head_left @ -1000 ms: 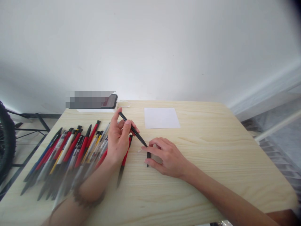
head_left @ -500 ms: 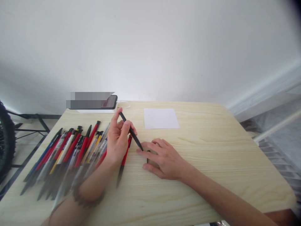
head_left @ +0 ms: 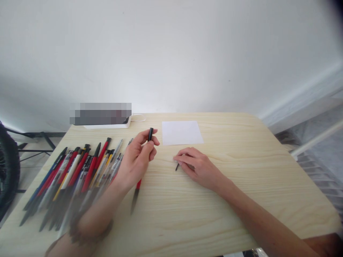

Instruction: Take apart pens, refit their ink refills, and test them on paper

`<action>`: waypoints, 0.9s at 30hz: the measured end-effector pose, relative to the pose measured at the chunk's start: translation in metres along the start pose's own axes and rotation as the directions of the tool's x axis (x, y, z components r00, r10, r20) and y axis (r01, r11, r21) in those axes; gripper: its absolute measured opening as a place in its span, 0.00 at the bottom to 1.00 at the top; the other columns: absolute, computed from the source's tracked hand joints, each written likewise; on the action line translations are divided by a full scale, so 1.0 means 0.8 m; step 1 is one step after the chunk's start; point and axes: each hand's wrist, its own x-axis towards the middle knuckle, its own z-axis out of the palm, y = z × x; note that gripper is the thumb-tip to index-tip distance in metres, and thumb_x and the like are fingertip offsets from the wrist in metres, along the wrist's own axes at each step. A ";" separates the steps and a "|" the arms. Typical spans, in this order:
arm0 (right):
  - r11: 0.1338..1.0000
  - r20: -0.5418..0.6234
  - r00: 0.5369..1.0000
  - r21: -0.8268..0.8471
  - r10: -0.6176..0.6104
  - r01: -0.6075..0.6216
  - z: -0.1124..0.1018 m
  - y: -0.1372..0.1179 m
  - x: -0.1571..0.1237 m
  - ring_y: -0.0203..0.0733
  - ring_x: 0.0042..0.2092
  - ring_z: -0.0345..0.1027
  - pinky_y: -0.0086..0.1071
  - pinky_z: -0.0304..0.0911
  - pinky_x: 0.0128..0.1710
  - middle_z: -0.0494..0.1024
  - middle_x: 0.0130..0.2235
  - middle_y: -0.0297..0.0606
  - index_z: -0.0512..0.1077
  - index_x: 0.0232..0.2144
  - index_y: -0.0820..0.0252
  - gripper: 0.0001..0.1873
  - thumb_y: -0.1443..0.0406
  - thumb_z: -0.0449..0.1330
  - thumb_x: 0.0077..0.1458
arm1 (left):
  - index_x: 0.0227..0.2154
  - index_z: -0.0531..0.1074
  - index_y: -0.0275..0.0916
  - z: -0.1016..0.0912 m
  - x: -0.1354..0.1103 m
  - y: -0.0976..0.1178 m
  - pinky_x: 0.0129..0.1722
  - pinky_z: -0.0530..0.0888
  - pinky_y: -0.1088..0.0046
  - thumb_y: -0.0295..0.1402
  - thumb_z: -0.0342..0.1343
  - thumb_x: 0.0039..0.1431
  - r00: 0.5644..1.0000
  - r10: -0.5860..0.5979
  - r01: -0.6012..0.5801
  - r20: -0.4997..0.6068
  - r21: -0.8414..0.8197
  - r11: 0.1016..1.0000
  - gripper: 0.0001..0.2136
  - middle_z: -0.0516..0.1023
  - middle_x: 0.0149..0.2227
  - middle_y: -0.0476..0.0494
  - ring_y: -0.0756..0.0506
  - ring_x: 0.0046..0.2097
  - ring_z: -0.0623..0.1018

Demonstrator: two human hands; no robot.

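Observation:
My left hand [head_left: 139,153] is closed around a black pen [head_left: 150,134], whose upper end stands out above the thumb; the fingers hide the rest. Low over the table, my right hand [head_left: 197,166] pinches a small thin black piece [head_left: 177,167] between thumb and fingertips. Its exact kind is too small to make out. A red and black pen [head_left: 136,192] lies by my left wrist, partly covered by that hand. Left of it is a spread of several pens [head_left: 77,178] in red, clear, white, yellow and blue, some under my left forearm.
A sheet of white paper [head_left: 182,132] lies beyond my hands on the wooden table [head_left: 241,160]. At the back left a phone, partly blurred out, rests on a white box [head_left: 107,125] with a white cable [head_left: 139,117]. A wheel [head_left: 8,167] stands left of the table.
My left hand has lifted away and turned the black pen more upright. My right hand has shifted right and slightly away from me, its fingertips now together on the small black piece.

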 end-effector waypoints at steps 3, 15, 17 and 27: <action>0.999 0.011 1.000 0.042 0.020 -0.021 -0.004 0.004 0.000 0.38 0.43 0.65 0.33 0.64 0.43 0.71 0.41 0.41 0.71 0.43 0.60 0.15 0.73 0.50 0.56 | 0.38 0.66 0.39 0.008 -0.001 0.004 0.22 0.60 0.76 0.35 0.49 0.56 0.983 -0.099 0.026 0.156 0.412 0.911 0.09 0.71 0.32 0.49 0.53 0.23 0.65; 0.993 -0.017 0.995 0.064 0.099 -0.098 -0.022 0.020 -0.003 0.37 0.42 0.67 0.32 0.64 0.44 0.70 0.43 0.40 0.70 0.44 0.58 0.13 0.69 0.50 0.59 | 0.37 0.66 0.43 0.039 -0.006 -0.021 0.28 0.63 0.70 0.50 0.51 0.52 0.966 -0.174 -0.073 0.192 0.847 0.526 0.17 0.75 0.27 0.49 0.42 0.32 0.76; 0.994 0.022 0.995 0.049 0.102 -0.103 -0.027 0.022 -0.003 0.37 0.43 0.67 0.32 0.64 0.45 0.70 0.43 0.41 0.70 0.44 0.58 0.13 0.68 0.51 0.58 | 0.37 0.67 0.43 0.037 -0.005 -0.021 0.29 0.64 0.71 0.50 0.51 0.51 0.967 -0.171 -0.071 0.189 0.844 0.532 0.17 0.75 0.27 0.49 0.42 0.32 0.76; 0.985 0.082 0.992 0.140 0.093 -0.103 -0.036 0.023 -0.010 0.33 0.32 0.67 0.27 0.65 0.33 0.73 0.37 0.37 0.71 0.34 0.58 0.05 0.64 0.57 0.54 | 0.40 0.70 0.41 0.031 -0.014 -0.013 0.29 0.64 0.72 0.44 0.49 0.56 0.935 -0.031 -0.266 0.353 0.757 0.596 0.15 0.75 0.30 0.47 0.45 0.29 0.74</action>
